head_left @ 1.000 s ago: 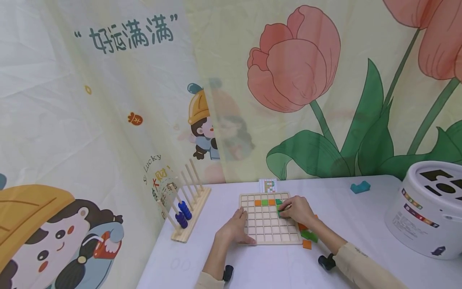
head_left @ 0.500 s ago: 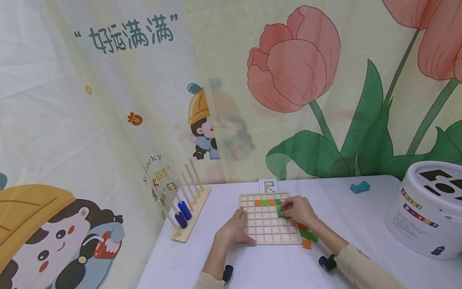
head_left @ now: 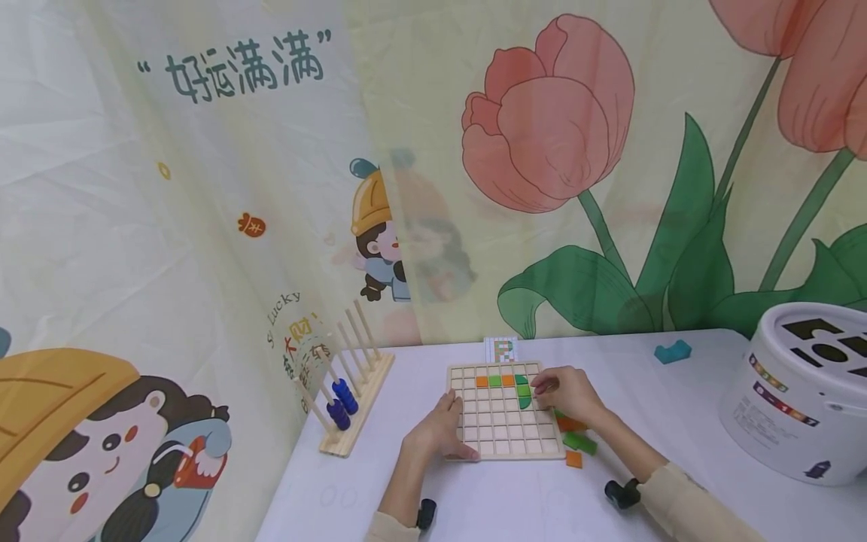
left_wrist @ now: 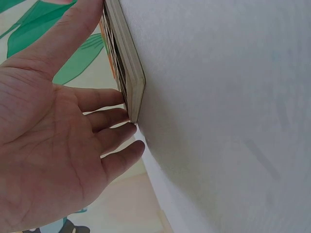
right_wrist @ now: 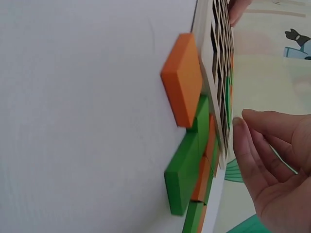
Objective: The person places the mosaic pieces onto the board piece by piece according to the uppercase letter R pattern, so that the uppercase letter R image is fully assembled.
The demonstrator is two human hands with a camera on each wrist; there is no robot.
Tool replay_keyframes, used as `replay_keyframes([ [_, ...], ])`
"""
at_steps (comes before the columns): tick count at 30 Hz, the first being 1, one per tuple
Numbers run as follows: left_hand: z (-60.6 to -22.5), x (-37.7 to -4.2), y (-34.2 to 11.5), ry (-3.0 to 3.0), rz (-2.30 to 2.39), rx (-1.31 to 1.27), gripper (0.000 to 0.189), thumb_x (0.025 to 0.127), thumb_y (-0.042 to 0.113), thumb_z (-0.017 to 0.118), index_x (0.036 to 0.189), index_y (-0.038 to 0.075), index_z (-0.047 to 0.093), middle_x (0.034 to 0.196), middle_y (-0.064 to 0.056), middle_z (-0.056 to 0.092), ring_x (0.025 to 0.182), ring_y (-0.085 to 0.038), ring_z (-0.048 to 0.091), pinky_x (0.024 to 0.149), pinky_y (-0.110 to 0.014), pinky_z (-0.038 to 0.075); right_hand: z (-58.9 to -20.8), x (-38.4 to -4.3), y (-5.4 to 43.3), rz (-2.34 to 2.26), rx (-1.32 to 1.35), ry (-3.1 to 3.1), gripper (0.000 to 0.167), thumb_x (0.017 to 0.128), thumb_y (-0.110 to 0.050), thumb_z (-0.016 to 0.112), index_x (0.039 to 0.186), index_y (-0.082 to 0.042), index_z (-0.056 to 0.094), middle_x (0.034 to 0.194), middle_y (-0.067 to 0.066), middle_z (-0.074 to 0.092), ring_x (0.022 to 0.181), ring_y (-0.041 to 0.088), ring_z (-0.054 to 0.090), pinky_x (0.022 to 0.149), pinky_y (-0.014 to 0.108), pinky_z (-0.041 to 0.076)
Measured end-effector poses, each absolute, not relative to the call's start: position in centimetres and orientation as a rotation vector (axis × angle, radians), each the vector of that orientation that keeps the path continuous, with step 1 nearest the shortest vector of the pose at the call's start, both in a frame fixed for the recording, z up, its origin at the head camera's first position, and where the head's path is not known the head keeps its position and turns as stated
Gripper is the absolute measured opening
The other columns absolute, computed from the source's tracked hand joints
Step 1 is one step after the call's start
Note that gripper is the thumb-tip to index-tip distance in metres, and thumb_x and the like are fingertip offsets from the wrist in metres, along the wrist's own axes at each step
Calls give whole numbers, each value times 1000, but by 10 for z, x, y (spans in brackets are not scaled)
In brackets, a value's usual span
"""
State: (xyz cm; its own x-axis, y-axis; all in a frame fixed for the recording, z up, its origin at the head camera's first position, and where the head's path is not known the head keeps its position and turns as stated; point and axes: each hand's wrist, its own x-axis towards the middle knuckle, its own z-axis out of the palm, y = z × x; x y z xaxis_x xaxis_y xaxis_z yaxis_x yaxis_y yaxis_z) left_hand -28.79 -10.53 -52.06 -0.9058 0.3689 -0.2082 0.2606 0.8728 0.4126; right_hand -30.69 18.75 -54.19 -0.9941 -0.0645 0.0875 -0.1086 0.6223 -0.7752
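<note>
A wooden grid board (head_left: 501, 444) lies on the table. Across an upper row sit an orange square (head_left: 482, 382), a light green square (head_left: 495, 381) and another orange square (head_left: 508, 381). To their right, a rounded dark green piece (head_left: 520, 379), a light green square (head_left: 524, 391) and a second rounded dark green piece (head_left: 524, 403) form a column. My left hand (head_left: 443, 427) touches the board's lower left corner, thumb at the near edge, fingers extended along the side. Over the board's right side, my right hand (head_left: 565, 393) has thumb and index tips close together, nothing visible between them.
Loose orange (right_wrist: 182, 80) and green blocks (right_wrist: 182, 172) lie against the board's right edge. Behind the board is a small pattern card (head_left: 501, 350). A peg stand (head_left: 359, 406) with blue beads stands left, a white bucket (head_left: 792, 399) right, a teal piece (head_left: 673, 351) at the back.
My right hand has drawn back to the right from the green column, uncovering the lower dark green piece. My left hand stays at the board's corner.
</note>
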Motion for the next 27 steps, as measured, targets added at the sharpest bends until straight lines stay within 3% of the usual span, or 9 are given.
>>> replay_keyframes([
  [14, -517, -285, -105, 2755, 564, 466, 117, 68, 37, 100, 158, -5, 38, 170, -21, 25, 158, -35, 23, 124, -49, 33, -539, -296, 214, 1203, 83, -2856, 24, 84, 0, 84, 107, -6, 78, 94, 1, 75, 89, 20, 69, 83, 39, 62],
  [27, -521, -287, -106, 2762, 568, 485, 116, 69, 37, 99, 158, -5, 37, 170, -21, 25, 158, -35, 23, 124, -49, 33, -547, -295, 220, 1168, 95, -2864, 23, 85, 0, 82, 106, -5, 78, 95, 1, 74, 88, 20, 65, 79, 38, 62],
])
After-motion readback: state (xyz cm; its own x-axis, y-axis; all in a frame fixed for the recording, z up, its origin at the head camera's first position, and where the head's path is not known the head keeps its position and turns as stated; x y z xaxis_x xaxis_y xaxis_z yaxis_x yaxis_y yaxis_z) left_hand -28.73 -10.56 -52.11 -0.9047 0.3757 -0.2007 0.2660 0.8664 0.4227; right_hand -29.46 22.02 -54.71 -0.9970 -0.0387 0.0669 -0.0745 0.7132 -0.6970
